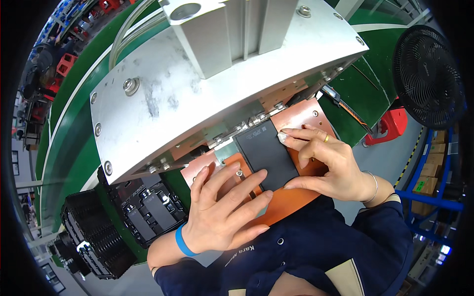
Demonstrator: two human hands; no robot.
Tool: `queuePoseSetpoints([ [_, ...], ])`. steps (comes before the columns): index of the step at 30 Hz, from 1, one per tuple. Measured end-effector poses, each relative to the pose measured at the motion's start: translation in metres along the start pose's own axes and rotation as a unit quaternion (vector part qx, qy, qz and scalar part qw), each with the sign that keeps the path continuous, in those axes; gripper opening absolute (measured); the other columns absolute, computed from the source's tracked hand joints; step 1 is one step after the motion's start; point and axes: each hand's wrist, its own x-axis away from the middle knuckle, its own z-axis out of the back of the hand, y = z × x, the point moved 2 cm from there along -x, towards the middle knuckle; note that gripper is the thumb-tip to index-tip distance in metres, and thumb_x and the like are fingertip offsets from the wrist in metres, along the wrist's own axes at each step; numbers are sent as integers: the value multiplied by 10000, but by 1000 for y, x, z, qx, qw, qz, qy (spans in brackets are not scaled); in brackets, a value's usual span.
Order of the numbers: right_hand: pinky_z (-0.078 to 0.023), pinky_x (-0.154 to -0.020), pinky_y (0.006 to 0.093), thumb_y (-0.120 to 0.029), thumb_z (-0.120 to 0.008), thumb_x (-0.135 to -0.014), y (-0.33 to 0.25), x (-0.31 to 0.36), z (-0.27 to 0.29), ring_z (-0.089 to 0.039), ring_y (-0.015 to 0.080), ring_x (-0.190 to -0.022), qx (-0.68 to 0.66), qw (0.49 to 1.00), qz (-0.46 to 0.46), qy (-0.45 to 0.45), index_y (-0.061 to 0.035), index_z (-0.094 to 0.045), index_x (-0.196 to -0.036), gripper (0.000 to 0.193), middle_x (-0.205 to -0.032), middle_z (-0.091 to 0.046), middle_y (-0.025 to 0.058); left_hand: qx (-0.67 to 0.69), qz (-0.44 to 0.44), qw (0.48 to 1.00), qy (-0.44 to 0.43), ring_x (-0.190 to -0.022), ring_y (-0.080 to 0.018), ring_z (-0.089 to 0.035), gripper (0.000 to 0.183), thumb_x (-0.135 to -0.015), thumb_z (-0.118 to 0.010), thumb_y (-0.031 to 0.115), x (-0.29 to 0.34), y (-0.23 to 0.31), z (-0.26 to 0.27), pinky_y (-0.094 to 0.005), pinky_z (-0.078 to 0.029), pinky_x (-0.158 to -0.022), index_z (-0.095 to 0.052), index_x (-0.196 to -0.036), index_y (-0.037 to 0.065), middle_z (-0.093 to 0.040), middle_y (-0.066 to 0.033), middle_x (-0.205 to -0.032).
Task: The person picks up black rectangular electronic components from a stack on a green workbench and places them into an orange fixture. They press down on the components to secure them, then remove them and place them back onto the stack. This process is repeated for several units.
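A flat black battery [264, 153] with small pale print lies on an orange fixture plate [296, 197], below the front edge of a metal press. My left hand [222, 212] lies palm down with its fingers spread over the left part of the fixture. Two of its fingertips touch the battery's lower left edge. At the battery's right side, my right hand [328, 160] has curled fingers near the upper edge and its thumb at the lower corner, gripping along that side. Something small and white [282, 137] covers or sits at one right fingertip; which, I cannot tell.
The thick metal press plate [197, 93] overhangs the fixture, with a metal column above it. Black trays [153, 212] with several flat black pieces stand at the left. A tweezer-like tool [345, 106] lies on the green table at the right, near a black fan [428, 76] and red stool [393, 126].
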Motion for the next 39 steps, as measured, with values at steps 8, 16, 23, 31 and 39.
queuePoseSetpoints([
  [8, -401, -988, 448, -191, -852, -598, -1, -5, 3, -570, 302, -1126, 13, 1000, -19, -21, -53, -528, -787, 399, -1010, -635, 155, -26, -20, 999, -14, -1209, -336, -393, 433, -842, -503, 552, 0, -3, -3, -504, -138, -1082, -685, -1015, 199, -602, -25, -1215],
  [16, -410, -974, 447, -177, -837, -633, 3, -5, 6, -552, 302, -1162, -24, 999, -35, -32, -69, -500, -717, 363, -1085, -648, 188, -21, -10, 999, -36, -1223, -326, -394, 434, -841, -513, 548, 0, -2, -2, -510, -117, -1095, -678, -1046, 203, -590, -1, -1235],
  [23, -414, -971, 430, -162, -832, -646, 3, -6, 8, -550, 305, -1167, -38, 998, -40, -41, -76, -493, -718, 356, -1061, -656, 194, -35, -14, 998, -41, -1207, -308, -408, 438, -854, -485, 556, 1, -1, -3, -510, -115, -1101, -673, -1078, 230, -586, 13, -1241],
  [31, -422, -961, 416, -152, -834, -647, 2, -7, 9, -549, 304, -1169, -42, 998, -39, -41, -75, -488, -721, 362, -1000, -668, 173, -65, -20, 997, -41, -1197, -276, -414, 469, -875, -426, 586, 0, 1, -3, -504, -107, -1118, -674, -1099, 257, -582, 32, -1243],
  [39, -440, -941, 405, -153, -835, -648, 3, -7, 8, -565, 309, -1146, -37, 998, -40, -35, -69, -500, -726, 354, -976, -664, 177, -62, -20, 997, -39, -1182, -278, -430, 462, -867, -444, 580, -2, 0, -2, -504, -125, -1112, -675, -1102, 257, -582, 27, -1242],
])
